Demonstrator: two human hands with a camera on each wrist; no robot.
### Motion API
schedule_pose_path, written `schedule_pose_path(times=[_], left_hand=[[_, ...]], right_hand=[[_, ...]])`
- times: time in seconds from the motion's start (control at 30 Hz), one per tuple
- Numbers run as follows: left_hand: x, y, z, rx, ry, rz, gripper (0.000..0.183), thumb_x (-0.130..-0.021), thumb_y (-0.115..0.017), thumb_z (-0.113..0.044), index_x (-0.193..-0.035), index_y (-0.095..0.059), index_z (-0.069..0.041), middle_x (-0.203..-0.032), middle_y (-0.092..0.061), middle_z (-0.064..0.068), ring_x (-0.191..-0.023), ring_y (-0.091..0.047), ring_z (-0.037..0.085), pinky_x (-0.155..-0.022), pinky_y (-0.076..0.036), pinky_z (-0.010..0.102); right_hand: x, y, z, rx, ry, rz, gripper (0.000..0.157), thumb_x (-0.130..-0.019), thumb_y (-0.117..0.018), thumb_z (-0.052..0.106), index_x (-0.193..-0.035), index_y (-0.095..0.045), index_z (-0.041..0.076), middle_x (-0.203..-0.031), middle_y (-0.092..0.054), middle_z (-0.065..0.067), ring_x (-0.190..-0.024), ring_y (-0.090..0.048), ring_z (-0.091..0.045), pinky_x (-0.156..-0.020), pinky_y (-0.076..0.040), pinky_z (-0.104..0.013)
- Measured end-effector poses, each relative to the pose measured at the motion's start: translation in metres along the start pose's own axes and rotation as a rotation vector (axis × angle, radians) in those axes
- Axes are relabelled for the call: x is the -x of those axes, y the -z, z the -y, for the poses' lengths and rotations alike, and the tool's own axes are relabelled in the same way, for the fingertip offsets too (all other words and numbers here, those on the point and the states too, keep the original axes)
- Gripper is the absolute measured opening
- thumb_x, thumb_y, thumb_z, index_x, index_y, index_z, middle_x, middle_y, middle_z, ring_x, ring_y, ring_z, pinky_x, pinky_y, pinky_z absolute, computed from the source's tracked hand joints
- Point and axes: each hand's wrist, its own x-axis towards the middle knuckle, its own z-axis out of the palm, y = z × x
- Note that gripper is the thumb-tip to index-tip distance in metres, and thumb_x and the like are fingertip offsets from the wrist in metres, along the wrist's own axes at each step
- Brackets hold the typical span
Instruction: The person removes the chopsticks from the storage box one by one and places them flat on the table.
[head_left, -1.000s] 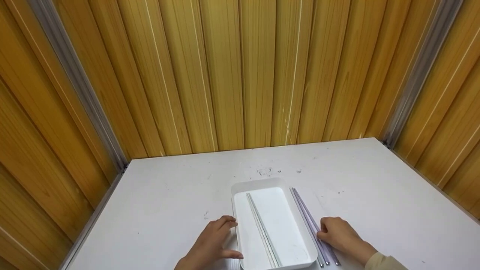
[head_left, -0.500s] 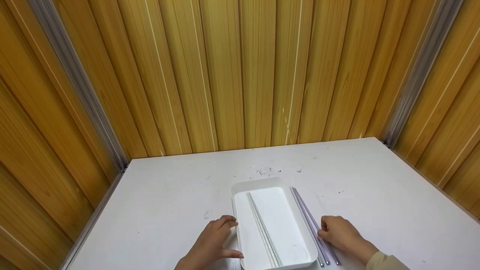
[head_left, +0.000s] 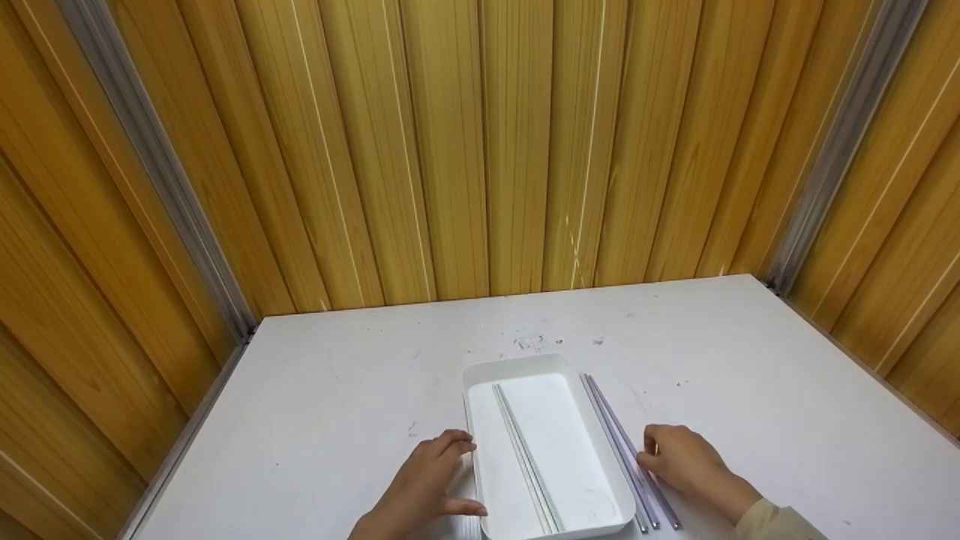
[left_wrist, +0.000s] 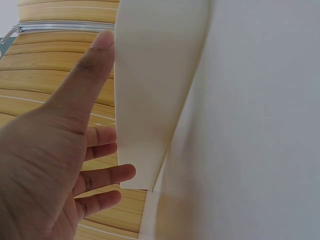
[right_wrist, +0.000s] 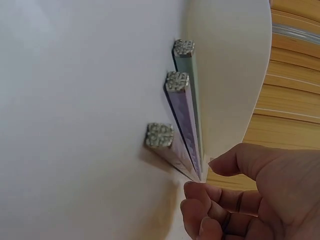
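Note:
A white rectangular tray (head_left: 551,364) holds two pale green chopsticks (head_left: 517,442), lying lengthwise side by side. My left hand (head_left: 427,476) is at the tray's left wall, thumb and fingers spread; in the left wrist view the thumb tip (left_wrist: 104,40) meets the wall's edge. Along the tray's right side lie three chopsticks (head_left: 619,442) with square patterned ends, one greenish (right_wrist: 185,62), one purple (right_wrist: 181,97), one pinkish (right_wrist: 162,137). My right hand (head_left: 682,457) hovers at their right, fingers loosely curled, with a gap between thumb and index finger and nothing held.
The white table (head_left: 360,375) carries small dark marks (head_left: 531,343) beyond the tray. Wood-patterned panels (head_left: 450,150) rise at the back and both sides, with grey metal posts (head_left: 165,165) at the corners.
My right hand has shifted slightly up and away from the chopsticks, its thumb and index finger further apart. My left hand, the tray and the chopsticks stay where they were.

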Motion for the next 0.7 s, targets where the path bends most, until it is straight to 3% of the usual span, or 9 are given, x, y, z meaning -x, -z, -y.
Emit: schedule_pose_path(times=[0.43, 0.7], left_hand=[[0.0, -0.001, 0.0, -0.019, -0.019, -0.019, 0.08, -0.069, -0.064, -0.065, -0.119, -0.06, -0.004, -0.124, -0.057, 0.004, -0.105, -0.06, 0.02, -0.089, -0.053, 0.036], [0.0, -0.001, 0.0, -0.015, -0.011, -0.019, 0.077, -0.068, -0.069, -0.062, -0.118, -0.061, -0.005, -0.124, -0.057, 0.002, -0.105, -0.06, 0.02, -0.089, -0.052, 0.035]], right_hand=[[-0.001, 0.007, 0.008, -0.021, 0.042, -0.065, 0.009, -0.082, -0.066, 0.017, -0.082, -0.061, 0.009, -0.066, -0.06, 0.002, -0.055, -0.049, -0.011, -0.048, -0.039, -0.023], [-0.001, 0.009, 0.015, -0.082, 0.084, -0.095, 0.009, -0.085, -0.066, 0.016, -0.081, -0.06, 0.011, -0.064, -0.06, 0.004, -0.053, -0.049, -0.009, -0.046, -0.038, -0.02]])
